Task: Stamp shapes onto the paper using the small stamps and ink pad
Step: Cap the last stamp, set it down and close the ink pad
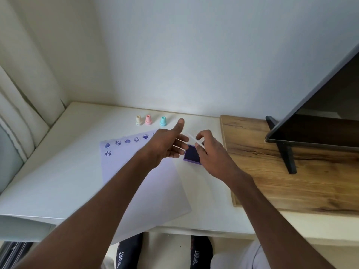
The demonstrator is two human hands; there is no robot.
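The right hand [210,150] pinches a thin white lid [195,140] between thumb and curled fingertips, tilted on edge just above the pad [192,153], whose dark purple face lies bare directly under those fingers. The left hand [168,145] hovers beside it with fingers straight and spread, thumb raised, holding nothing; its fingertips come close to the lid's near edge, though whether they touch it cannot be told. The paper [139,183] lies beneath the left wrist and forearm, a row of purple hearts and smiley faces printed along its far edge just left of the left knuckles, with one more print below them. Beyond the left thumb tip stand three stamps, upright and untouched — cream [138,120], pink [148,119] and teal [163,121], the teal one nearest the thumb. By the look of it the lid is light, stiff plastic, easily skewed, so it is best kept pinched by its rim and away from the wet ink. The stamps look light, hard and a little top-heavy — a two-finger pinch on the narrow neck should serve, with the wide base pressed flat. The paper is thin and will slide on the smooth table [58,152], so a flat hand on it would help.
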